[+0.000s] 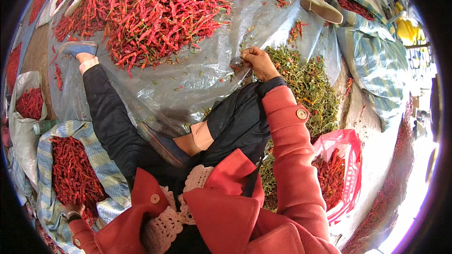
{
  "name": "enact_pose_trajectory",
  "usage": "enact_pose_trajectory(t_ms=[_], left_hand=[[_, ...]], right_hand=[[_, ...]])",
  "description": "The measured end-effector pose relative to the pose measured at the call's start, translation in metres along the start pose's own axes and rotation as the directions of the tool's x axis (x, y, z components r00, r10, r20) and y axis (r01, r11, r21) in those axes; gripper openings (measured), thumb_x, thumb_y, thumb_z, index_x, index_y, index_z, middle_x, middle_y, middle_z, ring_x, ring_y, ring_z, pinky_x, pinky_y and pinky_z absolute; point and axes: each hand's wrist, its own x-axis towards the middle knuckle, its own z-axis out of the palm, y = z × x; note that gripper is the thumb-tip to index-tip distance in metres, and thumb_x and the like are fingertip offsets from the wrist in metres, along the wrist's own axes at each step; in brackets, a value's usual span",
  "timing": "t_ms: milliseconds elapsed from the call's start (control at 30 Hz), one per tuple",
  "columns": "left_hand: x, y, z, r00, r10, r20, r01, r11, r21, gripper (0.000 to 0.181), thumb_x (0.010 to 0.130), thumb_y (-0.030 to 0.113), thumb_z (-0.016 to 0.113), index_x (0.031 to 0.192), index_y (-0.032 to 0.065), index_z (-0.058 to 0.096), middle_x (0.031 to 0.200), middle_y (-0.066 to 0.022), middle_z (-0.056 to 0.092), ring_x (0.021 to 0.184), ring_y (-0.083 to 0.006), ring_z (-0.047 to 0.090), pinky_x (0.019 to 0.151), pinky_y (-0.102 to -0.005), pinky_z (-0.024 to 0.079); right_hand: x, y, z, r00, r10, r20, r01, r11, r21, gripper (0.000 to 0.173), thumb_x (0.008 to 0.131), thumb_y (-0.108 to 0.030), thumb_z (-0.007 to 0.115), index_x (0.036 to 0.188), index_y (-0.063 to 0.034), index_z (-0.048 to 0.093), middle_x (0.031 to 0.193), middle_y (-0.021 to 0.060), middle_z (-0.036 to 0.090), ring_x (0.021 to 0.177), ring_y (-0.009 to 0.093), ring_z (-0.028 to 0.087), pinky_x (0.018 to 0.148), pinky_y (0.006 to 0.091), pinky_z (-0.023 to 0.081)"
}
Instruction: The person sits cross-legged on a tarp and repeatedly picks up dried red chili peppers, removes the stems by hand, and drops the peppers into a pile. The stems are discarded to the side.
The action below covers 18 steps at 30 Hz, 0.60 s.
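Observation:
My right hand (260, 64) is over the clear plastic sheet (169, 91), beyond my bent knee. Its thumb and fingertips are drawn together; whether anything small is between them I cannot make out. Just right of it lies a heap of green chili stems (314, 88). My left hand (75, 210) is low at the left, at the edge of the dried red chilies (76, 173) in a blue-and-white checked woven sack (109, 173). Its fingers are partly hidden, so its grip does not show. A large pile of red chilies (166, 17) spreads across the sheet ahead.
A pink-and-white plastic bag (353, 169) of chilies stands by my right arm. At the left are a white sack (26, 127) with chilies and a plastic bottle (46, 126). Another person's shoe (322, 8) rests at the upper right; a second person's shoe (76, 1) is at the upper left.

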Motion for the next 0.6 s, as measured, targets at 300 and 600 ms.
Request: enact_pose_trajectory(t_ms=[300, 600], left_hand=[[-0.048, 0.228, -0.131, 0.732, 0.425, -0.532, -0.681, 0.454, -0.575, 0.018, 0.078, 0.008, 0.051, 0.091, -0.0026, 0.058, 0.087, -0.0088, 0.061, 0.076, -0.0172, 0.059, 0.068, -0.0273, 0.046], [-0.107, 0.327, -0.16, 0.521, 0.593, -0.614, -0.85, 0.296, -0.435, 0.029, 0.066, 0.007, 0.06, 0.095, 0.0027, 0.055, 0.107, -0.0129, 0.049, 0.105, -0.0324, 0.042, 0.089, -0.0408, 0.033]], right_hand=[[-0.019, 0.0, -0.032, 0.965, -0.032, -0.262, -0.023, 0.979, -0.202, 0.018, 0.075, -0.017, 0.059, 0.077, 0.0004, 0.055, 0.071, 0.0048, 0.056, 0.064, 0.018, 0.053, 0.058, 0.0293, 0.044], [-0.068, -0.009, 0.109, 0.853, -0.034, 0.521, 0.496, -0.261, -0.828, 0.023, 0.062, -0.031, 0.061, 0.079, -0.0149, 0.062, 0.089, 0.0067, 0.056, 0.083, 0.028, 0.054, 0.067, 0.0447, 0.043]])
